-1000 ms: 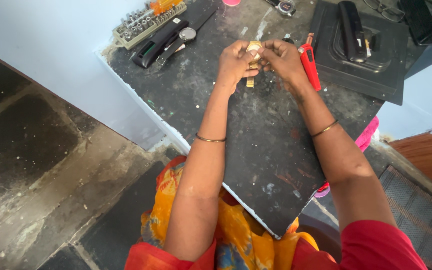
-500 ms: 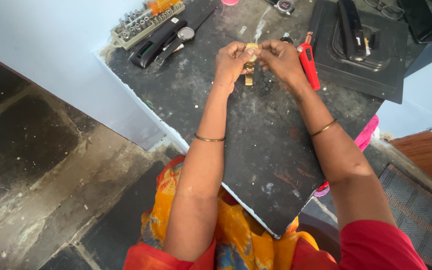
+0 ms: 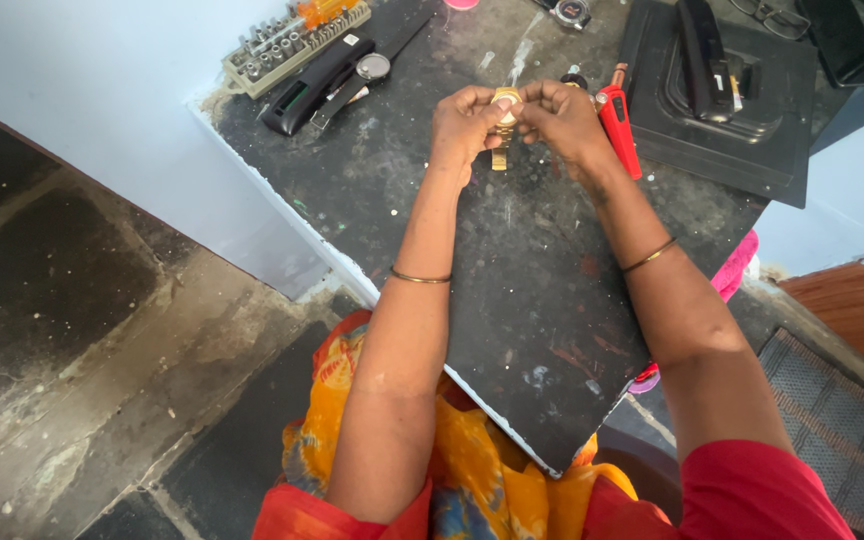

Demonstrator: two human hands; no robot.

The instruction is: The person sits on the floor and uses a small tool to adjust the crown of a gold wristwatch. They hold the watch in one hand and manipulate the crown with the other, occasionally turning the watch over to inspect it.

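Note:
A gold wristwatch is held up above the dark worktop. My left hand pinches its case from the left and my right hand grips it from the right. Part of the gold band hangs down between the two hands. Fingers cover most of the watch face. Both wrists carry thin gold bangles.
A red-handled tool lies just right of my right hand. At the back left are a socket-bit set and a black-strapped watch. A black tray with tools sits at the back right. The worktop's edge drops to a stone floor on the left.
Both hands have kept hold of the gold watch and lifted it slightly. The band now hangs more freely below the fingers.

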